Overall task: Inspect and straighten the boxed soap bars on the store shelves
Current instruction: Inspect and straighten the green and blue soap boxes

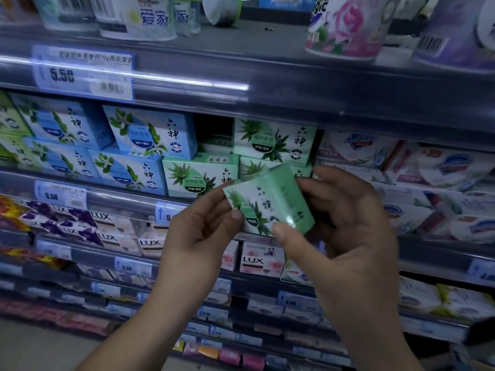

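Observation:
A green boxed soap bar (pixel 270 202) with an aloe picture hangs tilted in front of the shelf, held between both hands. My left hand (pixel 201 231) pinches its left end, thumb on the front face. My right hand (pixel 345 236) grips its right end, thumb at the lower corner and fingers behind. Behind it, more green soap boxes (pixel 201 174) are stacked on the shelf, with one upper green box (pixel 273 141) beside a dark gap (pixel 214 129) in the row.
Blue soap boxes (pixel 150 135) fill the shelf to the left, white and pink packs (pixel 428 167) the right. LUX boxes (pixel 261 259) sit on the shelf below. A price rail (pixel 107 199) runs along the shelf edge. Tubs (pixel 345 25) stand on the top shelf.

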